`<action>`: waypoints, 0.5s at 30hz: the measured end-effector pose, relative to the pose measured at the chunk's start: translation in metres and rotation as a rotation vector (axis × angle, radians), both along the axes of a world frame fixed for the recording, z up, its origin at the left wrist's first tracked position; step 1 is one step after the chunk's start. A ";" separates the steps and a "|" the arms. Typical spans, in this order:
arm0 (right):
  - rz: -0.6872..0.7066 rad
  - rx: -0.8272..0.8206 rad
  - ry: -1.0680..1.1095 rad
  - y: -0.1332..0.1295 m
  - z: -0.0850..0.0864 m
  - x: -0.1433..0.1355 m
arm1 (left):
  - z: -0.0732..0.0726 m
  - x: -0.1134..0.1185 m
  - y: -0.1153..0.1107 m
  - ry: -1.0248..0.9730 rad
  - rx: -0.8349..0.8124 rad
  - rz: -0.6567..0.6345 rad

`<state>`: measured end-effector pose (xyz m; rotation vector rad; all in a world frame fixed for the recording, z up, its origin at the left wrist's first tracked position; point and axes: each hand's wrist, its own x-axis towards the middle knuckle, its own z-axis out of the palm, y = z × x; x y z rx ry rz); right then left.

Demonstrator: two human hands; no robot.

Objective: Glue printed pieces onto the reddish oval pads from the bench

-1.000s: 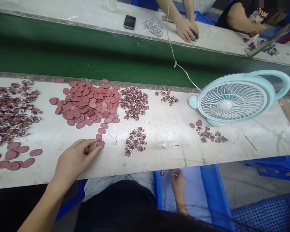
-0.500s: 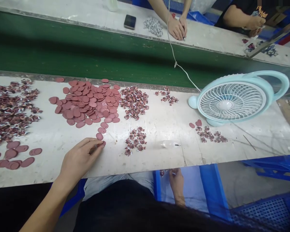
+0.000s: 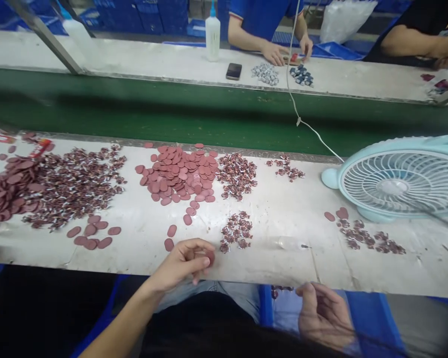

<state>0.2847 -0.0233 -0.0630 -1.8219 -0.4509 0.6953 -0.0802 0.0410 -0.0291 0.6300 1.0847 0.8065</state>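
Note:
My left hand (image 3: 182, 264) rests at the near edge of the white worktable (image 3: 142, 233), its fingers pinched on one reddish-brown oval piece (image 3: 210, 257). A heap of the same oval pieces (image 3: 179, 173) lies farther back, with a trail of loose ones leading toward the hand. A small cluster of dark printed bits (image 3: 236, 230) sits just right of the hand. My right hand (image 3: 323, 313) hangs below the table edge over my lap, fingers curled; whether it holds anything is unclear.
A pale blue desk fan (image 3: 399, 179) stands at the right, its white cord running over the green conveyor belt (image 3: 134, 107). Large piles of printed bits (image 3: 70, 184) fill the left. Across the belt other people's hands work beside a phone (image 3: 233, 71) and a bottle (image 3: 212, 32).
The camera tilted up and swung left. My left hand drew back from the trail of ovals to the table edge with one oval in its fingers. My right hand shifted right below the table.

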 end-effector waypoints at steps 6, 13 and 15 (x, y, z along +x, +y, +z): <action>0.241 -0.009 0.806 0.047 0.016 -0.026 | 0.001 0.018 -0.013 -0.228 -0.096 0.083; 0.038 0.348 2.165 0.105 -0.026 -0.005 | -0.004 0.029 -0.018 -0.277 -0.088 0.111; 0.053 0.333 2.117 0.113 -0.025 -0.002 | -0.003 0.032 -0.018 -0.207 -0.063 0.132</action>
